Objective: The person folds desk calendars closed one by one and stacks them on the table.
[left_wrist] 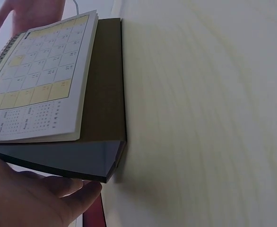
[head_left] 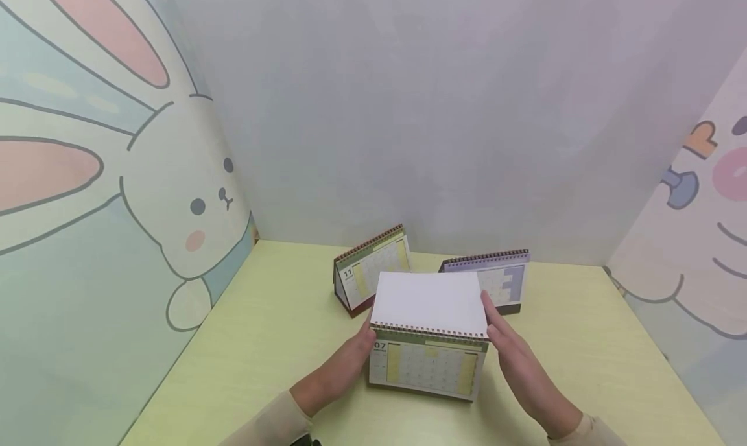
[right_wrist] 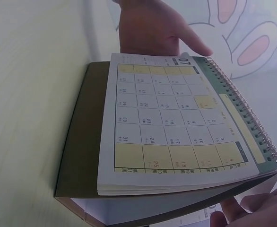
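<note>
Two hands (head_left: 345,366) (head_left: 523,369) touch both sides of calendar 07 (head_left: 427,367).

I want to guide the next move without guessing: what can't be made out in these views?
Head view: the lower left of the purple calendar, hidden behind the front calendar.
Head view: the finest print on the rear-left calendar, too small to read.
Left wrist view: part of the left hand, cut off by the picture's edge.
Right wrist view: part of the right hand, cut off by the picture's edge.
</note>
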Tool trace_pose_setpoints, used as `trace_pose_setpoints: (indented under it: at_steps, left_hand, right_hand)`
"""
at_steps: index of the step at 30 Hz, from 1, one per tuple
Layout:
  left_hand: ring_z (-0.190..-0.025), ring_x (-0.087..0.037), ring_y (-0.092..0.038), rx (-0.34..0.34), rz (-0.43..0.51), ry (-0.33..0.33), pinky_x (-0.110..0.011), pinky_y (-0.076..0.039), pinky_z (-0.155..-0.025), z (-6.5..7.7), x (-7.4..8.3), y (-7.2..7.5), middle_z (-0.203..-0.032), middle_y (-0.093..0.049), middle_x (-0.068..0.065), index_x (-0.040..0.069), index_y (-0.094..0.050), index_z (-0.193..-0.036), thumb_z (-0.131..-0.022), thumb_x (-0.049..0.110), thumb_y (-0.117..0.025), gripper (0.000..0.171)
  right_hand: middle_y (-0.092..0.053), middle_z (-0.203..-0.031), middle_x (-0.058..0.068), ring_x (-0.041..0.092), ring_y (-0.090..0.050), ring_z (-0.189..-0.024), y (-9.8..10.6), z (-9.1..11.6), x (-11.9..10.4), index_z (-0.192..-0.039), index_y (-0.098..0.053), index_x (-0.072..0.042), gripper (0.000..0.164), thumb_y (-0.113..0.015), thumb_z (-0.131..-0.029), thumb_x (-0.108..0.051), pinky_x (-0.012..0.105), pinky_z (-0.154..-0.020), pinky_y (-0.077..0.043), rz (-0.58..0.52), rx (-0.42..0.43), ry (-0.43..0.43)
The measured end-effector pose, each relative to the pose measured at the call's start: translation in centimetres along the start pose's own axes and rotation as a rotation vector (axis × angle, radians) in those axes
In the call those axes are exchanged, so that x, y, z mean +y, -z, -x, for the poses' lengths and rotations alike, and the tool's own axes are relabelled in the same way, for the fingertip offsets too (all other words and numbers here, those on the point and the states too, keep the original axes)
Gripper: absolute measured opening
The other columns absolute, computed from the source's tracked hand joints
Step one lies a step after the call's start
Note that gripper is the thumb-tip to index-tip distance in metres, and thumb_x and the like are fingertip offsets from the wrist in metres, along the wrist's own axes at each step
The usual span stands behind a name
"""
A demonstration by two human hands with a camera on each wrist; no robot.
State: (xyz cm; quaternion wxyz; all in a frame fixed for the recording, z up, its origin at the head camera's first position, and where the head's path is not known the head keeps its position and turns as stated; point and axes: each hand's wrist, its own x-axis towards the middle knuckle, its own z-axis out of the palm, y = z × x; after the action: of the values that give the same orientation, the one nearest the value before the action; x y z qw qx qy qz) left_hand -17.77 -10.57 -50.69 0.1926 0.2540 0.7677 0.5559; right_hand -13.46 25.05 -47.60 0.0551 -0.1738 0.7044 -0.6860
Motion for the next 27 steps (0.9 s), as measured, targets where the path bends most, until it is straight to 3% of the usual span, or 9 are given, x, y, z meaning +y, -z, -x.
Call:
trace_pose_setpoints:
  at_steps: [13, 27]
  left_hand:
    - [-0.188, -0.039, 0.012, -0.01, 0.0, 0.004, -0.074, 0.007, -0.148, 0.2, 0.5, 0.0, -0.201, 0.016, -0.003, 0.024, 0.017, -0.19, -0.127, 0.052, -0.004, 0.071]
    - [-0.188, -0.039, 0.013, -0.01, 0.017, 0.014, -0.075, 0.009, -0.147, 0.2, 0.4, 0.0, -0.201, 0.015, -0.003, 0.024, 0.016, -0.19, -0.127, 0.054, -0.003, 0.073]
  right_hand:
    - [0.013, -0.199, 0.018, -0.033, -0.015, -0.164, -0.1, -0.1, -0.5, -0.189, 0.0, -0.001, 0.067, -0.025, -0.128, -0.014, -0.003, -0.127, -0.017, 0.039, 0.003, 0.098]
    - [0.011, -0.199, 0.022, -0.028, -0.022, -0.167, -0.1, 0.4, -1.1, -0.189, -0.002, -0.002, 0.069, -0.028, -0.127, -0.012, 0.001, -0.129, -0.026, 0.032, 0.015, 0.153]
